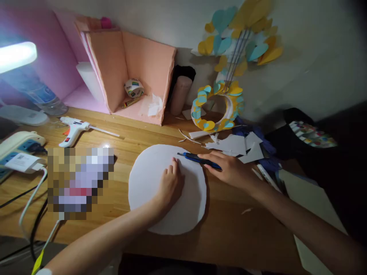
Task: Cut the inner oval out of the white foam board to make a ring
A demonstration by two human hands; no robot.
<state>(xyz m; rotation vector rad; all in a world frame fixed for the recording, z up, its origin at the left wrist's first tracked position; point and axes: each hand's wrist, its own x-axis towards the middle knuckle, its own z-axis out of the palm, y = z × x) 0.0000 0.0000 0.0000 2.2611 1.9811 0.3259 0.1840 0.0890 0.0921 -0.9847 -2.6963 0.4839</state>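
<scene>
A white round board (pixel 149 179) with slightly uneven edges lies flat on the wooden table. Resting on its middle is my left hand (pixel 171 179), fingers curled in and pressed together, with nothing visible in them. My right hand (pixel 226 168) grips a blue and black utility knife (pixel 208 161). The knife's blade (pixel 180 153) is out and points left, over the upper part of the board, just beyond my left fingertips. Whether the blade touches the board I cannot tell.
White scraps (pixel 229 144) lie behind my right hand, near a wreath (pixel 197 110) with yellow and blue paper hearts. At left are a glue gun (pixel 74 128), a power strip (pixel 23 143) with cables, and a blurred-out item (pixel 83 179). A pink foam box (pixel 146 57) stands behind.
</scene>
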